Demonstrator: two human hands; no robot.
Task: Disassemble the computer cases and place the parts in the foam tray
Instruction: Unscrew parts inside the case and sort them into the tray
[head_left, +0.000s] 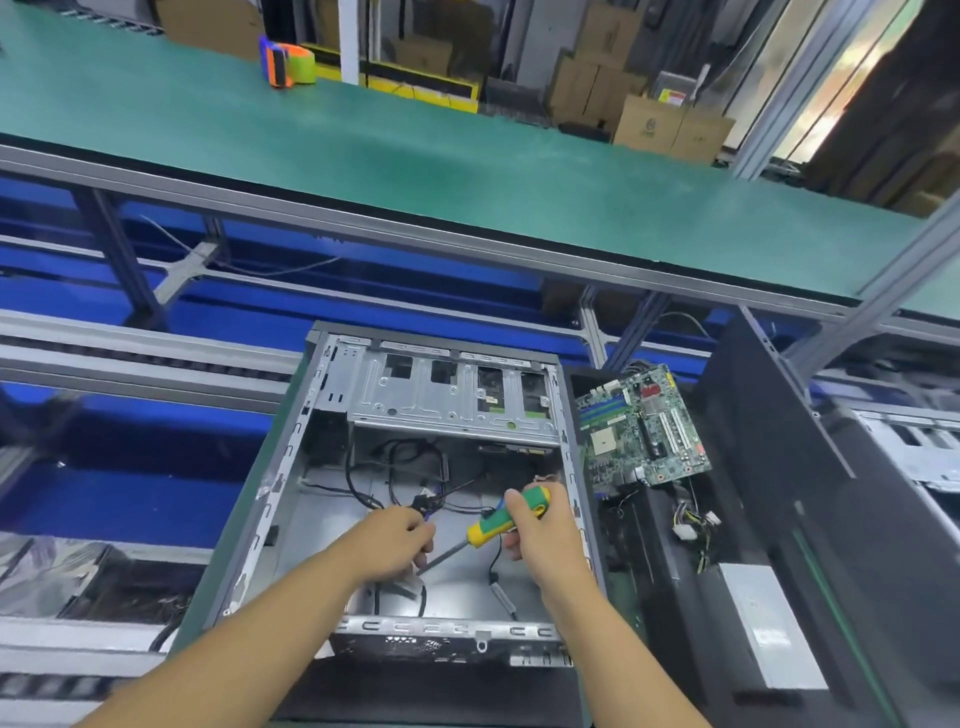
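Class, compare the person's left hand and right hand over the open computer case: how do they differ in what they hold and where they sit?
The right hand grips the green-and-yellow screwdriver by its handle, while the left hand pinches what looks like a white connector at the shaft's tip. The right hand is near the right wall of the open computer case, the left hand near its middle. Both have curled fingers inside the case.

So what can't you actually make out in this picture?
Head view:
- Screwdriver tip: hidden behind the curled fingers of the left hand; the right hand grips the handle.
- Whether the left hand holds anything: covered by its own fingers.
- Motherboard lettering: too small.
- Shiny objects at lower left: blurred.
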